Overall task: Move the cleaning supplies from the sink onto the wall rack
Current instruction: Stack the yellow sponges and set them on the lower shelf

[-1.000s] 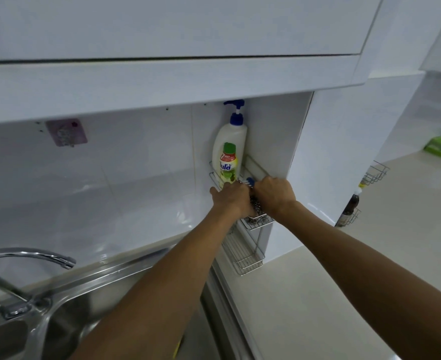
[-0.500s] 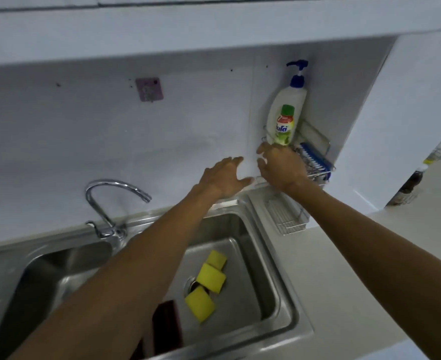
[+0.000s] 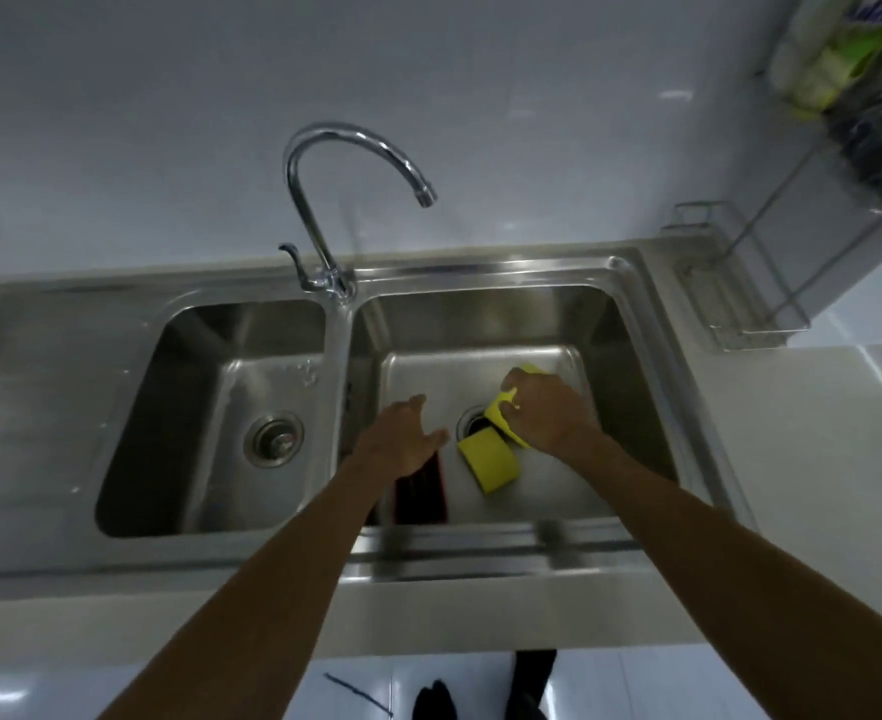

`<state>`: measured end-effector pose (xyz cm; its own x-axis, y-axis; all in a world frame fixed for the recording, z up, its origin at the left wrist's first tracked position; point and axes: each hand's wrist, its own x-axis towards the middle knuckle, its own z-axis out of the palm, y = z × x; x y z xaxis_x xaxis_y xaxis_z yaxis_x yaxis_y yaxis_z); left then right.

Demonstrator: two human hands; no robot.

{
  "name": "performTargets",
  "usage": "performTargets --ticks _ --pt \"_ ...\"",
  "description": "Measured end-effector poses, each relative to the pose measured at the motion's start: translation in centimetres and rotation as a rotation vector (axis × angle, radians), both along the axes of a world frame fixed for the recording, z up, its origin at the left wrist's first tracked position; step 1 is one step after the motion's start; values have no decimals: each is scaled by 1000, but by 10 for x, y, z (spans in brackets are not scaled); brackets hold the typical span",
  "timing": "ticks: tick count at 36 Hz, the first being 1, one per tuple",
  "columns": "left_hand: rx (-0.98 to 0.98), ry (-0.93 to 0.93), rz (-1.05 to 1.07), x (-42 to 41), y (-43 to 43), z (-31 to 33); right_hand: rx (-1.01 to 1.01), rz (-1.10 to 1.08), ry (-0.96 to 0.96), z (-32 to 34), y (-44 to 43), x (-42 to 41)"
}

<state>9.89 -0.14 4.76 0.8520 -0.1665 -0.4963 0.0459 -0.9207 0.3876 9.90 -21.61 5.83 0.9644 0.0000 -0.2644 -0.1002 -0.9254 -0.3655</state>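
Note:
Inside the right basin of the steel sink (image 3: pixel 631 309), my right hand (image 3: pixel 545 413) is shut on a yellow sponge (image 3: pixel 498 412); the tip of another yellow sponge (image 3: pixel 530 368) shows behind it. One more yellow sponge (image 3: pixel 491 459) lies loose by the drain. My left hand (image 3: pixel 402 439) hovers open over a dark red item (image 3: pixel 421 493) at the basin's front. The wire wall rack (image 3: pixel 740 283) hangs at the upper right, with a soap bottle (image 3: pixel 839 49) and a blue brush (image 3: pixel 880 137) on its upper shelf.
A curved chrome tap (image 3: pixel 324 200) stands between the two basins. The left basin (image 3: pixel 210 407) holds only its drain plug. White counter (image 3: pixel 818 439) runs to the right of the sink, and a white tiled wall lies behind.
Both hands left the rack and dropped into the right basin. My right hand closed on a yellow sponge. The view tilted down from the wall to the sink.

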Motion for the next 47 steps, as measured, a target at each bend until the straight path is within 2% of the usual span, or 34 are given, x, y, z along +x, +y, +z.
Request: performTargets --ticks 7,11,13,17,20,23,27,32,36,38,43,47 --pt "65 71 72 -33 24 -82 68 15 226 -87 45 -15" --pt "118 13 106 -42 28 -105 122 -8 322 -117 69 -13" --pt "133 -69 88 -39 22 -106 90 -69 294 -128 67 -9" --pt "99 -164 65 -21 -9 -112 -126 -242 123 -137 37 15" --pt "18 -86 69 -9 -44 -125 -178 -322 56 -144 7 44" --pt "-60 67 163 -1 -73 -148 -140 -424 119 -154 -17 63" --pt "-140 233 354 9 -96 -174 -86 -285 230 -170 -31 61" --pt "-159 231 465 20 -106 -181 129 -344 228 -183 -48 50" --pt "-259 257 616 24 -102 -186 748 -636 245 -185 -59 42" --pt "-380 308 694 27 -97 -191 941 -701 297 -181 -64 36" --pt "-758 322 880 28 -89 -196 1150 -610 506 -176 -69 24" --pt "-873 302 911 29 -90 -188 1239 -544 547 -167 -64 19"
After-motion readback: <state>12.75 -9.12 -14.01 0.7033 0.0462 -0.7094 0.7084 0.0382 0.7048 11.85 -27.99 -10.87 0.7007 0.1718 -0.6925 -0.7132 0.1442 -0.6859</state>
